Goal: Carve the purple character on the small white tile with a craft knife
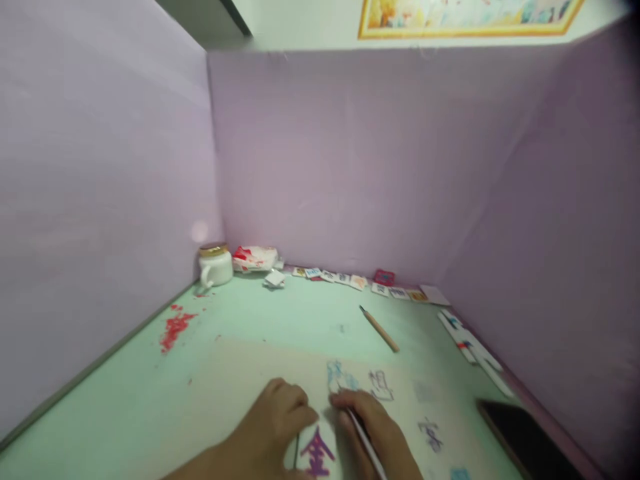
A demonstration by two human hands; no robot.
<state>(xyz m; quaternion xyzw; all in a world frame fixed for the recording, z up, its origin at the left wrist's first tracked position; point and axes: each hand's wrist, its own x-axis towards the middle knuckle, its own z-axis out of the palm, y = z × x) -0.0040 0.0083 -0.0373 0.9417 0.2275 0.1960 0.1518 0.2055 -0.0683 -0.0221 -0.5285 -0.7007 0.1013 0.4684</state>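
Observation:
My right hand (370,423) is wrapped round a slim white pen (367,443), its tip hidden by the fingers. Left of it, my left hand (277,420) has its fingers curled at the edge of a small white card (330,437) with a purple character on it, gripping it. Both hands rest over a large pale sheet (240,373). Blue writing (340,375) and purple characters (381,385) are drawn on the sheet just beyond and right of my right hand.
A wooden-handled carving tool (380,329) lies beyond the sheet. A lidded white mug (216,267), a red-stained tissue packet (255,259) and a row of small cards (343,277) line the back. White marker pens (473,347) and a dark phone-like slab (525,440) lie right. Lilac panels (325,153) enclose the table.

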